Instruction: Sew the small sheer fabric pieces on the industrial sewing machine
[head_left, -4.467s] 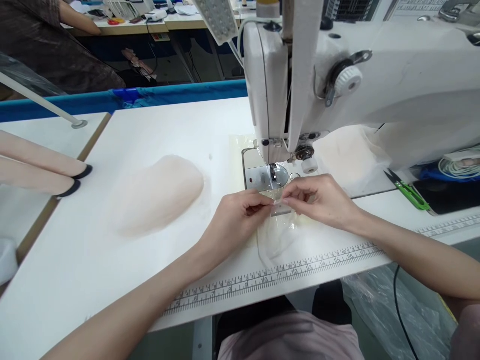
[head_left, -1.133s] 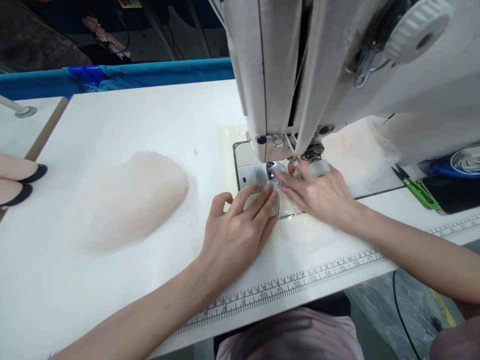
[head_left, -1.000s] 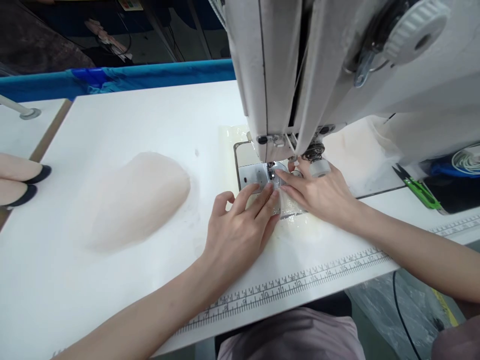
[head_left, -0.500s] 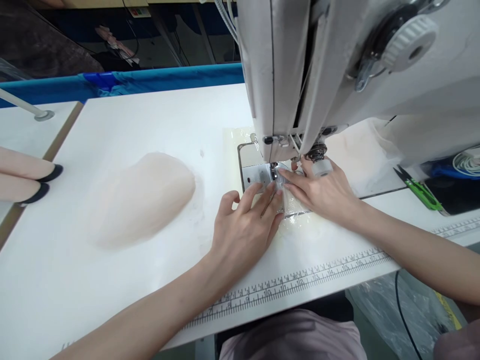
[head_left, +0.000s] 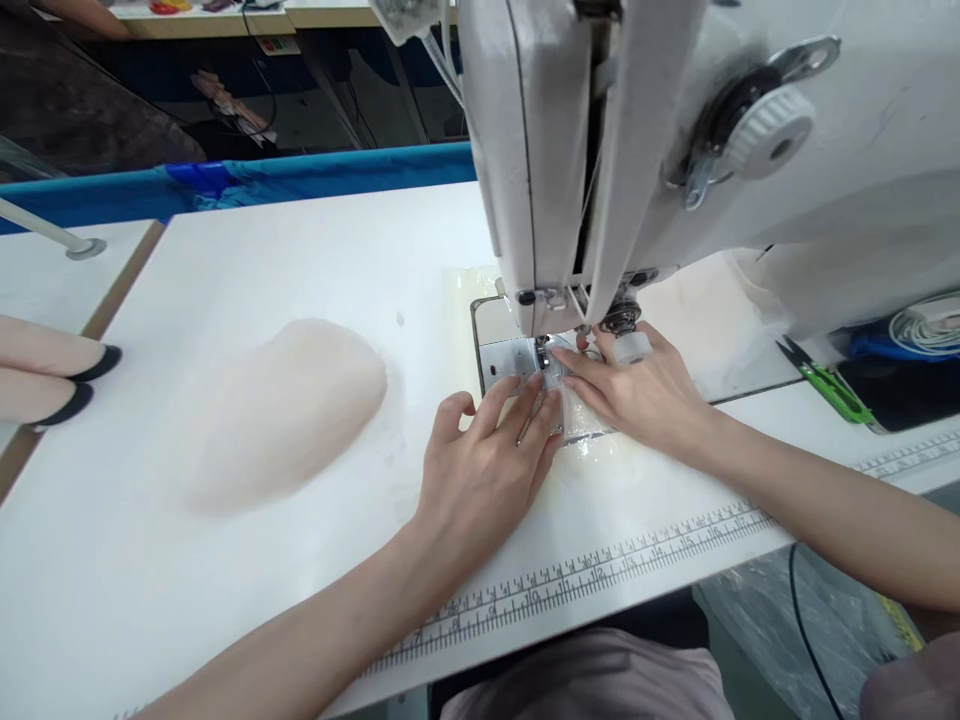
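My left hand [head_left: 487, 450] lies on the sewing machine's bed, just in front of the metal needle plate [head_left: 504, 360]. Its fingers are spread and slightly bent, the tips close to the presser foot [head_left: 541, 352]. From the other side my right hand [head_left: 637, 390] reaches in under the machine head [head_left: 555, 160], its fingers stretched towards the foot. Both sets of fingertips rest on or beside something thin and see-through, too faint to name. Pale beige sheer fabric [head_left: 697, 310] lies behind my right hand, and I cannot tell whether it runs under my fingers.
A rounded pale beige piece [head_left: 300, 410] lies on the white table [head_left: 315, 600] to the left. Two beige, black-tipped pieces [head_left: 56, 370] reach in at the left edge. Green thread snips [head_left: 832, 390] lie at right beside a dark tray [head_left: 900, 390]. A printed ruler [head_left: 540, 600] follows the front edge.
The view has shifted a little, so the machine head appears slightly further left and lower. Both hands keep almost the same place by the presser foot.
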